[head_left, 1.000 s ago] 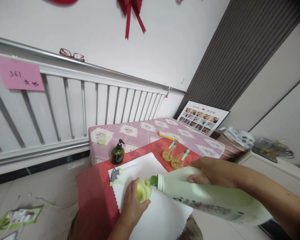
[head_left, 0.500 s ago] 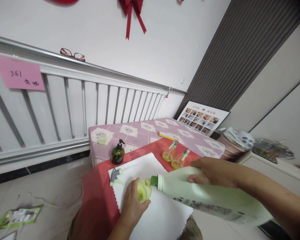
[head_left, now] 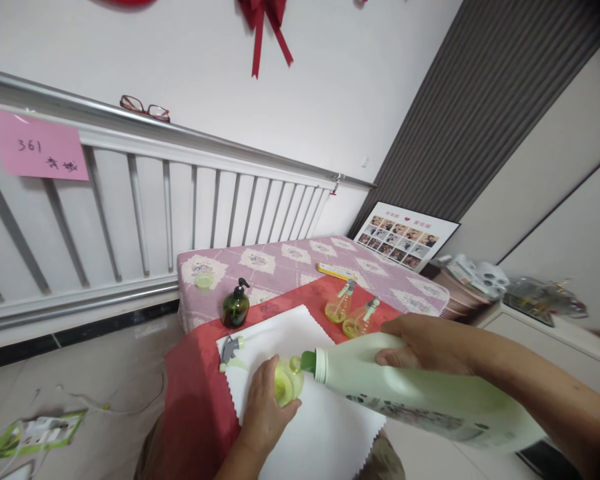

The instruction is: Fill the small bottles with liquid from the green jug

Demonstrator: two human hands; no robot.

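Even, soft indoor light, fairly bright, source off-frame; white mat (head_left: 320,427) reads brightest, red cloth (head_left: 193,393) darkens toward near left, right forearm (head_left: 533,371) goes dark at frame edge. Small glare streak on pink note (head_left: 37,145). Wide-angle distortion: radiator (head_left: 181,213) bars splay at left, top-right corner vignettes near black, large bottle (head_left: 405,388) label too soft to read.

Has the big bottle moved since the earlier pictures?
No, the big bottle shows no visible shift against the white mat.
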